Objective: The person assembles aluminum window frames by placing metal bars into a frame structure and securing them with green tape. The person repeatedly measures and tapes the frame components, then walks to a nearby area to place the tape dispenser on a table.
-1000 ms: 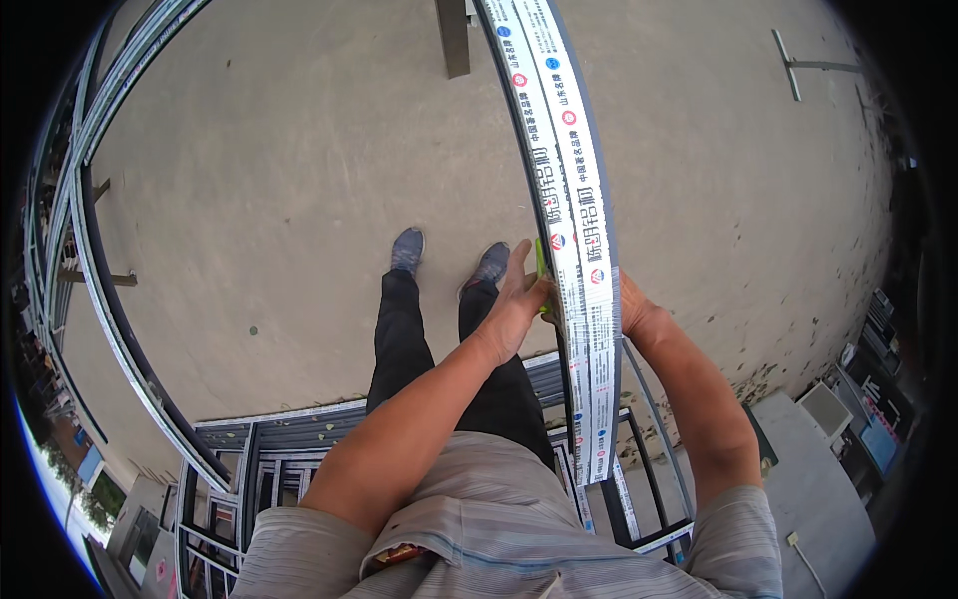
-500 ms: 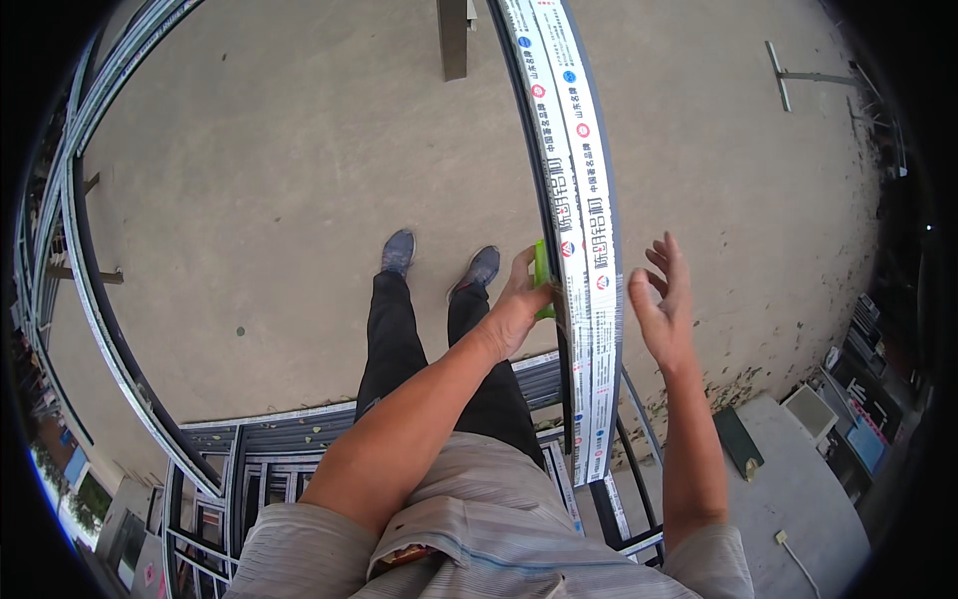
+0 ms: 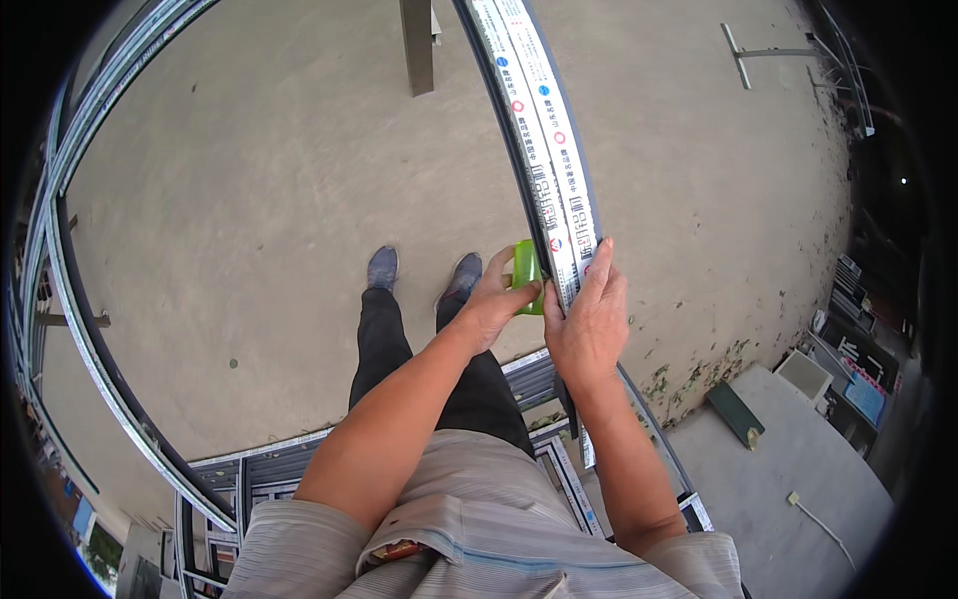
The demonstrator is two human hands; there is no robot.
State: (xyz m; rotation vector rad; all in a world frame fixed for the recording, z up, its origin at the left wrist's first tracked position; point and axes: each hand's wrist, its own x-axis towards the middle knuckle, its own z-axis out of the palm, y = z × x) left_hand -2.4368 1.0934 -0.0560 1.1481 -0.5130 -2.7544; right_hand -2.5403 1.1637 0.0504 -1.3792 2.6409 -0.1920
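Observation:
A long bundle of metal profiles (image 3: 540,140), covered in white printed film with dark edges, runs from the upper middle down to the right of my body. My right hand (image 3: 591,324) grips its near part, the thumb on the left side and the fingers along the right edge. Just left of the bundle, my left hand (image 3: 489,311) holds a translucent bright green roll of tape (image 3: 525,277) close against the dark edge. The underside of the bundle is hidden, and part of the roll is covered by my fingers.
Several long curved-looking profiles (image 3: 82,324) lie to the left. More profiles and frames (image 3: 284,461) are stacked by my legs. A brown post (image 3: 417,50) stands ahead. At the right are a grey slab (image 3: 798,469) with a dark green block (image 3: 735,414) and a T-shaped metal stand (image 3: 738,55).
My right hand has come in from the right and closed around the bundle. The left hand has drawn slightly left with the green roll, which shows more now. The whole view has shifted a little.

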